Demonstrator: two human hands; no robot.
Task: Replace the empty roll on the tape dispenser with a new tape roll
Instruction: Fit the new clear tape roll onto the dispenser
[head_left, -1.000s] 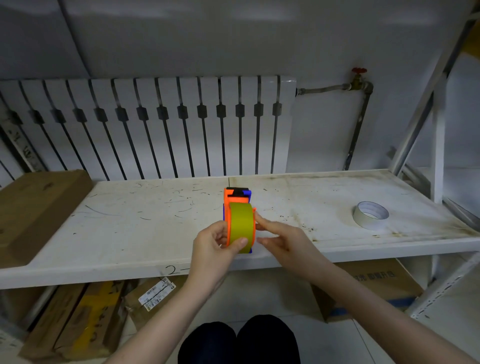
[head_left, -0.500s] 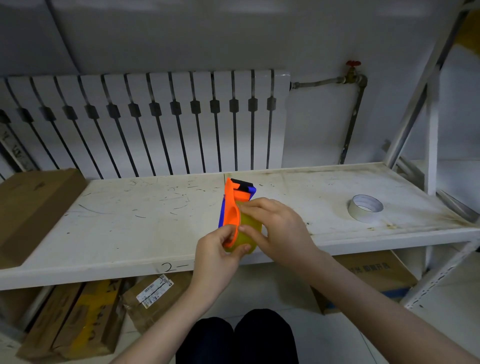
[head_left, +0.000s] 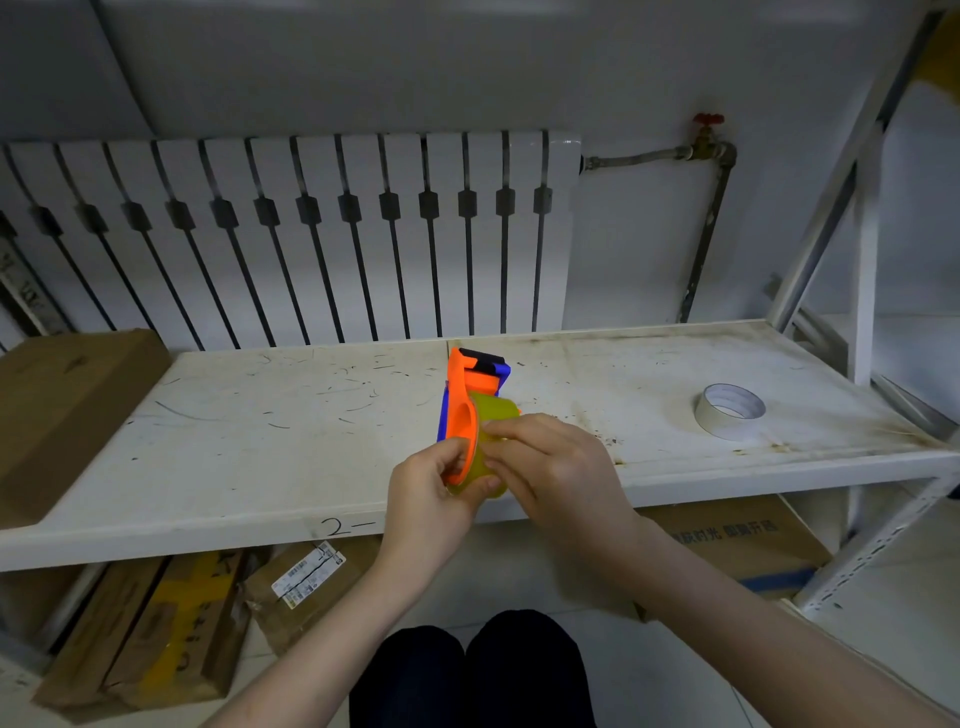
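An orange and blue tape dispenser (head_left: 464, 395) is held tilted above the front of the white shelf (head_left: 260, 447). My left hand (head_left: 431, 488) grips its lower orange edge. A yellow-green roll (head_left: 493, 413) sits on the dispenser, and my right hand (head_left: 550, 467) has its fingers closed on that roll's right side. A white tape roll (head_left: 730, 410) lies flat on the shelf at the right, apart from both hands.
A brown cardboard box (head_left: 62, 410) rests on the shelf's left end. A white radiator (head_left: 291, 234) and a pipe with a red valve (head_left: 706, 140) stand behind. More cardboard boxes (head_left: 171, 623) lie under the shelf. A white rack post (head_left: 862, 249) rises at the right.
The dispenser has been lifted and turned from facing me to side-on. My right hand moved from the roll's side over onto the roll and now pinches it.
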